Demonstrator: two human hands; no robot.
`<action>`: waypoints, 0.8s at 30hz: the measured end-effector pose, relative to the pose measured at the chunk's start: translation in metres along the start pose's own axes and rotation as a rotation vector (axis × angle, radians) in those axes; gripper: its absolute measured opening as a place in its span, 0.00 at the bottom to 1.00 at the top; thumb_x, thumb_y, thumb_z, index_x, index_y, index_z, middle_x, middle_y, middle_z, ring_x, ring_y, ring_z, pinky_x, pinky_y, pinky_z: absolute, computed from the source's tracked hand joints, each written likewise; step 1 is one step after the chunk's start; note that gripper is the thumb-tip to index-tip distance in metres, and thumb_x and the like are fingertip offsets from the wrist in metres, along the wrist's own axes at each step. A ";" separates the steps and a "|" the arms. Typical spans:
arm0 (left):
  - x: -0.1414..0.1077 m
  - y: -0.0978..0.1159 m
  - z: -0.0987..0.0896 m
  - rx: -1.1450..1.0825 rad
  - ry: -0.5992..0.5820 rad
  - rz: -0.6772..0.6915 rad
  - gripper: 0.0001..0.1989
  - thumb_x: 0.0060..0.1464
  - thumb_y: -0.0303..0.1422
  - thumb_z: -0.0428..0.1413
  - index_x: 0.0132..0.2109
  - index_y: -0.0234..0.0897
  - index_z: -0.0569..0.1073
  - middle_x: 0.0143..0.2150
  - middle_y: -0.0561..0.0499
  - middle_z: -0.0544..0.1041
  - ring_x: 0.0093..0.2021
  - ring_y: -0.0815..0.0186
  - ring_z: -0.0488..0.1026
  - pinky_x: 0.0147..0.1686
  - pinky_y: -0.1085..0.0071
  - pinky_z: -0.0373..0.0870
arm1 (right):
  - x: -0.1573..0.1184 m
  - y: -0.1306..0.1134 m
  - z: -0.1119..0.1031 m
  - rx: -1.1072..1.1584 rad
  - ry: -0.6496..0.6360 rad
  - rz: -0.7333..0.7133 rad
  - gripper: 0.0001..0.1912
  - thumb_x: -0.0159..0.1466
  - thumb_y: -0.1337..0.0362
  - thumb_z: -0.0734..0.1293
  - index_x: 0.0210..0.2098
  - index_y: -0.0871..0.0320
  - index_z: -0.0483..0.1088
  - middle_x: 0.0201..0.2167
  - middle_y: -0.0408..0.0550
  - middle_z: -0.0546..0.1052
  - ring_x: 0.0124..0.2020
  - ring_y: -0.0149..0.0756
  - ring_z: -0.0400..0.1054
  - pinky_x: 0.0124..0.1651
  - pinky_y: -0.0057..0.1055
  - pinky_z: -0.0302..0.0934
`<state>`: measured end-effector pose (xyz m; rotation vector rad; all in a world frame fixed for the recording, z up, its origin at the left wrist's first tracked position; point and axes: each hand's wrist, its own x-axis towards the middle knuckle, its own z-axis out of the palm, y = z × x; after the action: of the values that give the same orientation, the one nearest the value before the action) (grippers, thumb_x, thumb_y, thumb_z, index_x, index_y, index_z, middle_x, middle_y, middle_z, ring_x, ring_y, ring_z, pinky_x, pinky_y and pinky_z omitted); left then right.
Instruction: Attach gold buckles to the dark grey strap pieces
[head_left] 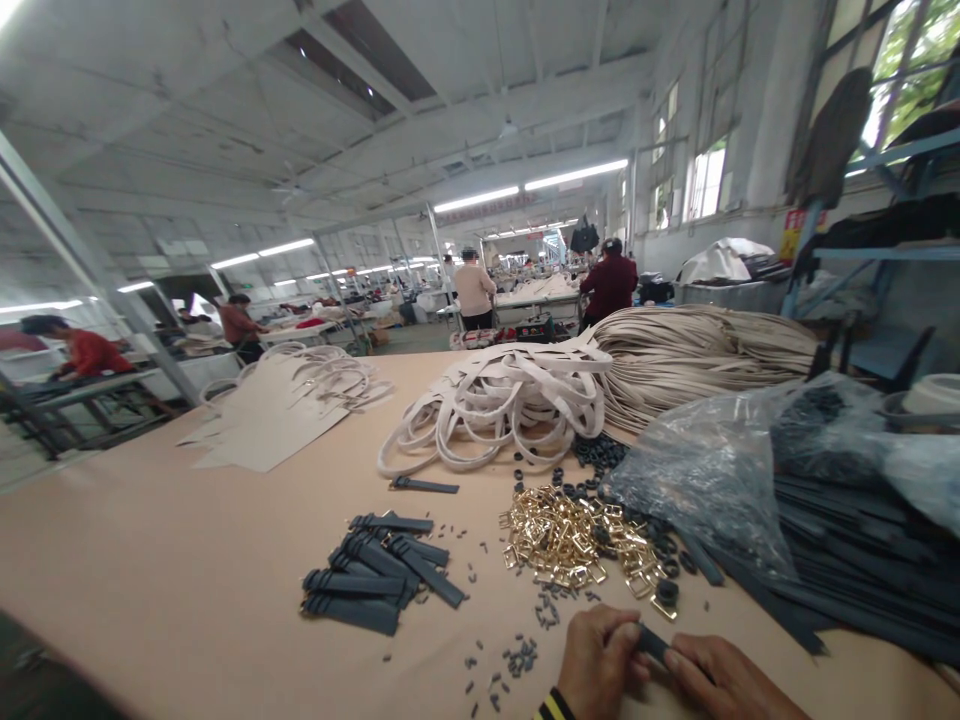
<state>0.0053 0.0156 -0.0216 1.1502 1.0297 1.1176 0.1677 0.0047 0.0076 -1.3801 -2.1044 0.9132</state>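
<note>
Near the bottom right, my left hand pinches one end of a short dark strap. My right hand grips the same strap from the other side, its fingers closed. Just beyond my hands lies a heap of gold buckles, with small black loops at its right edge. Small dark pieces are scattered left of my left hand. Farther left, dark straps fitted with buckles lie in a pile, and one more strap lies behind them.
Pale looped straps and a bundle of long beige strips lie at the back. Beige panels are at back left. A clear plastic bag and long dark strips occupy the right side. Several people work farther off.
</note>
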 end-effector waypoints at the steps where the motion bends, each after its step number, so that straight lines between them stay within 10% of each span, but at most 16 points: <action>1: -0.001 0.004 0.000 -0.016 -0.008 -0.026 0.26 0.41 0.47 0.54 0.38 0.25 0.72 0.21 0.50 0.69 0.18 0.72 0.65 0.19 0.76 0.62 | -0.001 -0.003 -0.002 0.004 -0.016 -0.011 0.19 0.61 0.53 0.54 0.23 0.58 0.64 0.24 0.47 0.69 0.29 0.37 0.62 0.33 0.28 0.54; 7: -0.003 0.017 -0.002 -0.058 -0.140 -0.087 0.21 0.41 0.42 0.56 0.36 0.26 0.74 0.19 0.52 0.70 0.17 0.74 0.64 0.19 0.77 0.60 | -0.005 -0.025 -0.019 0.191 -0.212 -0.095 0.20 0.63 0.54 0.52 0.28 0.61 0.65 0.20 0.41 0.62 0.23 0.29 0.55 0.27 0.25 0.50; 19: -0.003 0.021 0.004 -0.039 -0.156 0.010 0.15 0.46 0.42 0.54 0.28 0.33 0.62 0.17 0.59 0.63 0.14 0.78 0.59 0.14 0.81 0.56 | 0.002 -0.022 0.006 0.126 0.135 0.042 0.16 0.64 0.52 0.50 0.30 0.57 0.58 0.23 0.42 0.64 0.25 0.31 0.60 0.28 0.27 0.52; 24: -0.006 0.024 0.003 0.107 -0.251 0.005 0.18 0.48 0.45 0.50 0.27 0.32 0.62 0.16 0.59 0.61 0.12 0.78 0.57 0.11 0.82 0.52 | -0.001 -0.026 0.003 0.149 0.057 0.030 0.15 0.63 0.52 0.51 0.37 0.58 0.56 0.19 0.39 0.65 0.20 0.29 0.59 0.24 0.26 0.52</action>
<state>0.0046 0.0104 0.0032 1.3416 0.8990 0.9028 0.1496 -0.0042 0.0248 -1.3488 -1.9369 1.0091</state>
